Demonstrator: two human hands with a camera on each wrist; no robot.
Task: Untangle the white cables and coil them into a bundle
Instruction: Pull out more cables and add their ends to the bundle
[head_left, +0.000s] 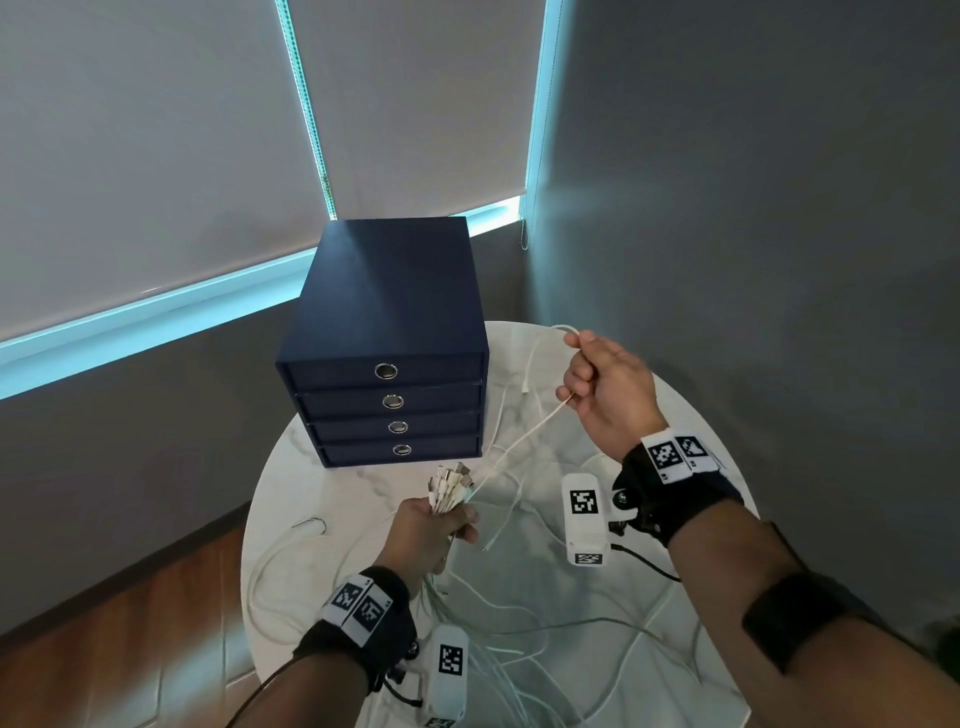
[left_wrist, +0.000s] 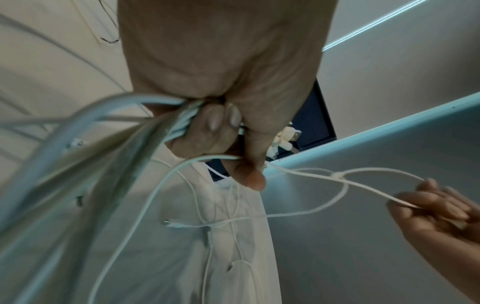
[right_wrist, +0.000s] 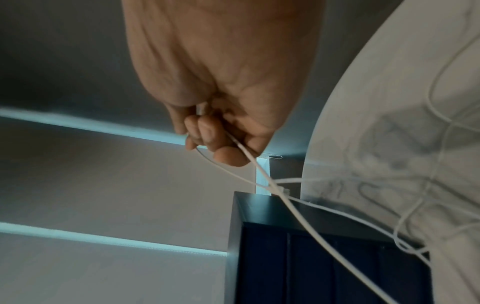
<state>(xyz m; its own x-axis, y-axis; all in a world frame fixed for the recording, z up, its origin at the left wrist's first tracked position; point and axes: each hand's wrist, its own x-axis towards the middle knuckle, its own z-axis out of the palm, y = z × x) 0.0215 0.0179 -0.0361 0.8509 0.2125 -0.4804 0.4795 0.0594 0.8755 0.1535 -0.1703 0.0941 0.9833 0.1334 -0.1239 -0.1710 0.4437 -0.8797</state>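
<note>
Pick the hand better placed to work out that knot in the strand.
Right hand: it already pinches the thin white cable strand beside the knot. Left hand is occupied gripping the gathered white plug ends.

Navy four-drawer box (head_left: 384, 332) on a round white marble table (head_left: 291, 499), roller blinds (head_left: 156, 130) behind

Both hands (head_left: 434, 525) (head_left: 605, 387) fisted, raised

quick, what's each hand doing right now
Left hand: grips a bunch of white cables just below their plug ends.
Right hand: fingers curled round a single white cable, pulling it up off the table.
</note>
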